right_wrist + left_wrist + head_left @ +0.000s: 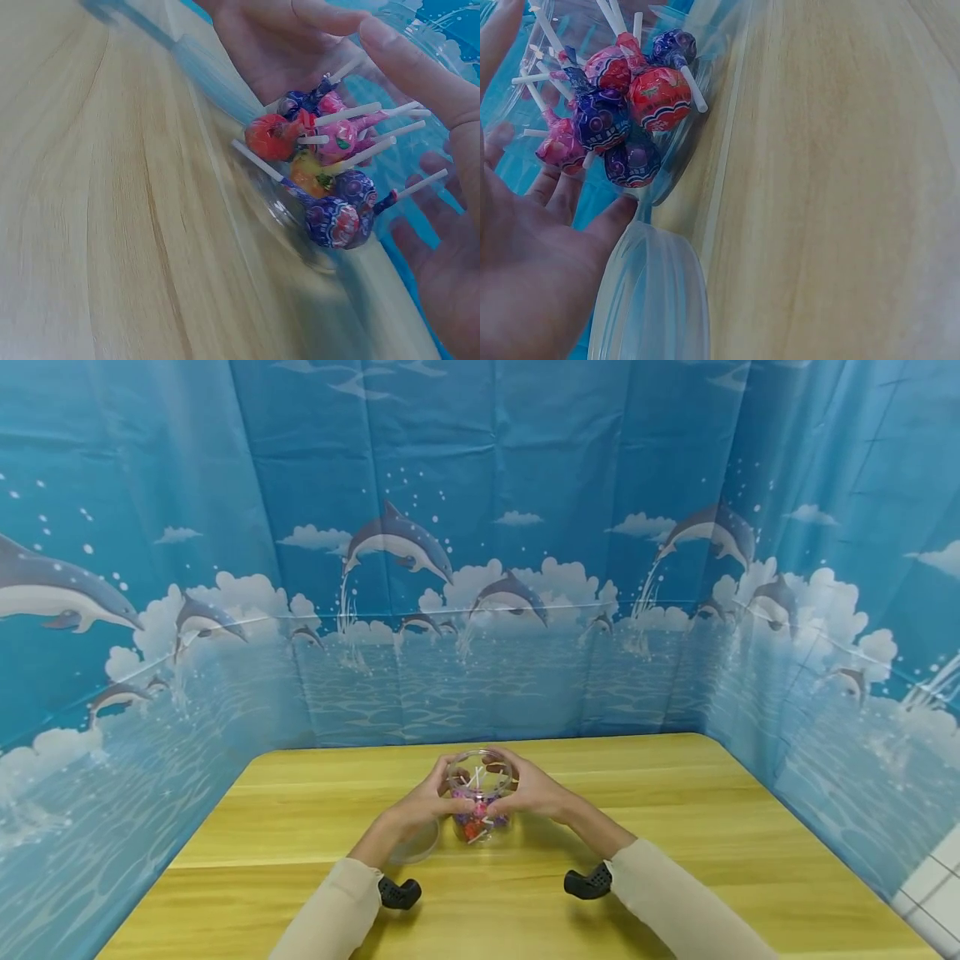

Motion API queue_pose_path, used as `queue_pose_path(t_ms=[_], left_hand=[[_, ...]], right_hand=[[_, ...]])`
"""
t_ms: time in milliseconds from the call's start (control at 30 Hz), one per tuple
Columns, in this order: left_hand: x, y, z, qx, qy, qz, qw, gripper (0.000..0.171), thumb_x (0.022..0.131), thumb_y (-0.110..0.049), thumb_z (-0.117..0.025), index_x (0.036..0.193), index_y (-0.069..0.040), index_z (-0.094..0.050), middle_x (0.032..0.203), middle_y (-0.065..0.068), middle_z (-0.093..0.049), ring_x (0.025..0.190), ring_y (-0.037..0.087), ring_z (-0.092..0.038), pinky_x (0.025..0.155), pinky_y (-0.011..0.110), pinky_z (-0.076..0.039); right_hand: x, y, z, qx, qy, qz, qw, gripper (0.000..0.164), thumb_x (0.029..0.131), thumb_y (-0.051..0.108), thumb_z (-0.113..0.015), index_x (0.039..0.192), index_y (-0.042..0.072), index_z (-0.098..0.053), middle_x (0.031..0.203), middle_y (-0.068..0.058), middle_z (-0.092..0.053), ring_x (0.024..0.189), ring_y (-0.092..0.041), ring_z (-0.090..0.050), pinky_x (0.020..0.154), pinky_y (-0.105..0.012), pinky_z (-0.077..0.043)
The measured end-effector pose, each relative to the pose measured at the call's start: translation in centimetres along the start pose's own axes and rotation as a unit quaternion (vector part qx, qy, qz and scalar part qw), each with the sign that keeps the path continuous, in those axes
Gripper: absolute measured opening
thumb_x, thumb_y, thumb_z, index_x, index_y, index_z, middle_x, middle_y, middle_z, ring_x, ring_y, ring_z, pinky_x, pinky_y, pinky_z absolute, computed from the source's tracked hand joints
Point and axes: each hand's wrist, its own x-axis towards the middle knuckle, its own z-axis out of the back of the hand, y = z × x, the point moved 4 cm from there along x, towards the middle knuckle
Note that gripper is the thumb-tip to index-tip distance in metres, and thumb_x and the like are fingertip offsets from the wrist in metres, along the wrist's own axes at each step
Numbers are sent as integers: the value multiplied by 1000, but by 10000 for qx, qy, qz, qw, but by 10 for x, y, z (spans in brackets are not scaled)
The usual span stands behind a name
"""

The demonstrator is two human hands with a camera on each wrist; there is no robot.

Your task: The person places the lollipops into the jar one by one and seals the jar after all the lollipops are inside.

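Note:
A clear plastic jar (480, 793), its mouth uncovered, holds several lollipops (474, 828) in purple, pink and red wrappers with white sticks. One yellow wrapper also shows among them in the right wrist view. My left hand (422, 803) grips the jar's left side, and my right hand (536, 789) grips the right side, thumbs at the front. The far fingers are seen partly through the clear wall. Whether the jar's base touches the table cannot be told. Beside it, under my left wrist, lies a round translucent lid (652, 300), partly hidden by the arm in the head view.
The wood-grain table (637, 802) has rounded far corners. A blue curtain (480, 677) printed with dolphins hangs around its back and sides. Each wrist carries a black mount (588, 883). White tiles (933, 885) show at the lower right.

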Motion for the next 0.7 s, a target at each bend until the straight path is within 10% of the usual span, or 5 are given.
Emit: queue_pose_path(t_ms=[433,700], left_hand=[[-20,-31,33,1678,-153,307,9852,105,86,-34,-87,165,-24,-18,155,16,-36,149,36,-30,115,63,-27],[-56,-10,62,1771,-334,504,9823,106,84,-30,-89,164,-11,-23,162,23,-27,151,40,-24,114,65,-26]], right_hand=[[5,-14,-9,308,-186,-96,9993,90,89,21,-83,162,16,-31,157,-14,-40,143,-29,-40,109,-51,-40],[3,-19,-9,634,-185,-251,9975,92,88,17,-83,162,11,-28,161,-18,-31,146,-37,-32,113,-56,-34]])
